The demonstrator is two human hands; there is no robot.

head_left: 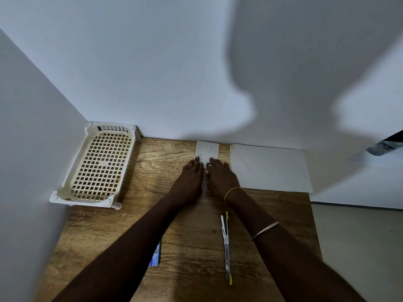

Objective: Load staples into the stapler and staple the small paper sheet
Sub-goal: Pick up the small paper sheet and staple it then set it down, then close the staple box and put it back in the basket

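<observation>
Two hands, one small paper sheet [207, 149] at the worktop's [192, 236] far edge.
Left hand [192, 171] and right hand [220, 173] press it, neither grip closed, fingers straight. One stapler [226, 243] lies unfolded nearer the near edge. One basket [111, 128] sits in the far-left corner.

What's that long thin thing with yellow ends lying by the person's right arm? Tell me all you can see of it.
It looks like a stapler swung fully open, lying as one long, thin strip on the wooden table. It is silvery metal with a yellow tip at each end and a white part near the far end. It points roughly away from the person, just inside the right forearm. Nothing but the table touches it.
</observation>
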